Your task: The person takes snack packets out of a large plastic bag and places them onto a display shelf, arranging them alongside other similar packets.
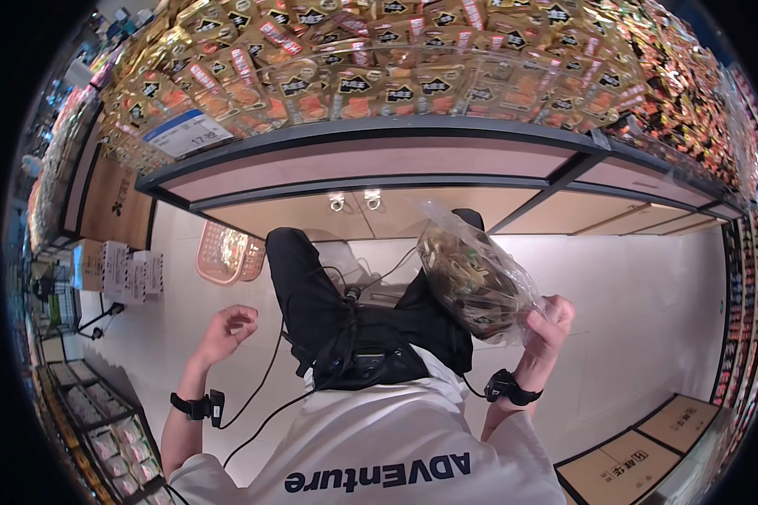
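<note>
My right hand (pixel 552 321) is closed around the gathered end of a clear plastic bag (pixel 472 278). Several dark-coloured packets show through the bag, though the plastic blurs their details. It hangs in front of my right thigh, tilted up toward the display. Off to the left, my left hand (pixel 230 331) is raised with nothing in it, its fingers loosely bent and a gap between them and the thumb. A pink plastic basket (pixel 202 268) stands on the floor beyond that hand, with shiny packets inside.
A dark-framed display bin (pixel 370 126) heaped with gold snack packets (pixel 396 91) spans the front. Cardboard boxes (pixel 126 271) stand on the left. Shelves line both sides, and wooden cabinets (pixel 623 471) are at the lower right. Cables run from my wristbands.
</note>
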Tool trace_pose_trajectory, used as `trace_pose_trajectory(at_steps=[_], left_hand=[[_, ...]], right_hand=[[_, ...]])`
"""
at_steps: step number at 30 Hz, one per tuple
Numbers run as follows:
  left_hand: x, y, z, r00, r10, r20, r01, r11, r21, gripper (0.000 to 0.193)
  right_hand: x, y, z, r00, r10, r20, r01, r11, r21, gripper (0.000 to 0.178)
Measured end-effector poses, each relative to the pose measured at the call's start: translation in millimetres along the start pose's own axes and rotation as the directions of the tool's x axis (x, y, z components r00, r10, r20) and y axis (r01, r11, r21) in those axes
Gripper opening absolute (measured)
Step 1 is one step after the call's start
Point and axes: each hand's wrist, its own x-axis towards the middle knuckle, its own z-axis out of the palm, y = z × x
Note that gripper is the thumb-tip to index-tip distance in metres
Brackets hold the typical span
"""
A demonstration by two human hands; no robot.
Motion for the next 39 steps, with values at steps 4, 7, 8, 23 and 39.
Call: trace_pose_trajectory(at_steps=[4,7,8,23,39], left_hand=[[-3.5,90.4,25.5,0.896,0.327,-0.3,-0.4,0.888,-0.226,0.039],[16.3,161.5,54.2,0.769,0.598,-0.224,-0.599,0.797,0.074,0.067],[39.1,176.7,69.1,0.634,0.757,-0.158,-0.704,0.65,0.286,0.081],[135.1,225.8,154.0,0.257,0.945,0.203,-0.955,0.215,0.205,0.033],[150.8,239.6,105.9,0.157,0.962,-0.222,-0.981,0.178,0.076,0.012]], right_hand=[[24.4,-3.8,-0.7,0.977,0.02,0.211,0.006,0.993,-0.12,0.056],[30.0,1.2,24.5,0.932,0.118,0.343,-0.032,0.969,-0.245,0.059],[35.8,5.1,30.1,0.895,0.142,0.423,-0.024,0.962,-0.272,0.06],[35.6,-39.6,133.0,0.808,0.235,0.541,0.46,0.322,-0.827,0.035],[84.5,-59.4,191.2,0.544,0.031,0.838,0.618,0.661,-0.425,0.024]])
